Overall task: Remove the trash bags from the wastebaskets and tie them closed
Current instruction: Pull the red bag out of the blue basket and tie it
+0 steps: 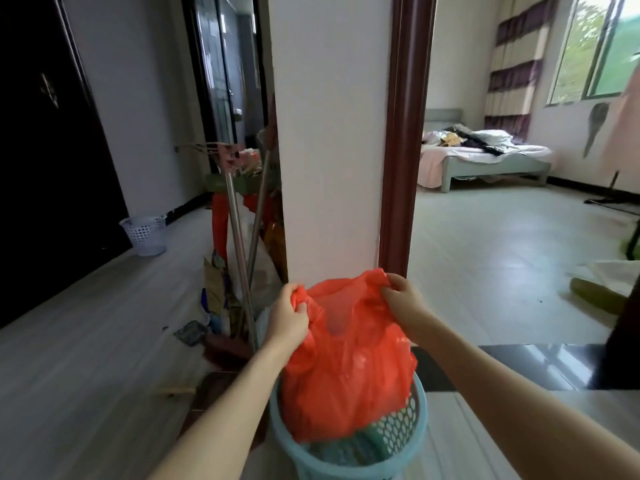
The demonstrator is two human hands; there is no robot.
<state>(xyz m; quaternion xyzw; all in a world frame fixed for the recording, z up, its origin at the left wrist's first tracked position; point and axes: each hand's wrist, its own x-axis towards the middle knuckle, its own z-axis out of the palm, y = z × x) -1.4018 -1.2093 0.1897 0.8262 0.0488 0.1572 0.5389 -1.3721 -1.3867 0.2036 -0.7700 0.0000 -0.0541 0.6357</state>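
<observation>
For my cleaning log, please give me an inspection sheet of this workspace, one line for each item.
Surface: pale tiled floor.
Job's things: red trash bag, untied, lifted partly out of blue wastebasket; white wastebasket by the dark door.
Clutter: poles and bags beside the pillar.
Grippers: left hand and right hand each grip a bag handle.
Cables: nothing seen.
Surroundings: bedroom with bed and window.

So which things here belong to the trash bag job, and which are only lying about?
For the job:
red trash bag, gripped by left hand and right hand
blue wastebasket under it
white wastebasket by the dark door

Lying about:
bed
metal poles
curtain
</observation>
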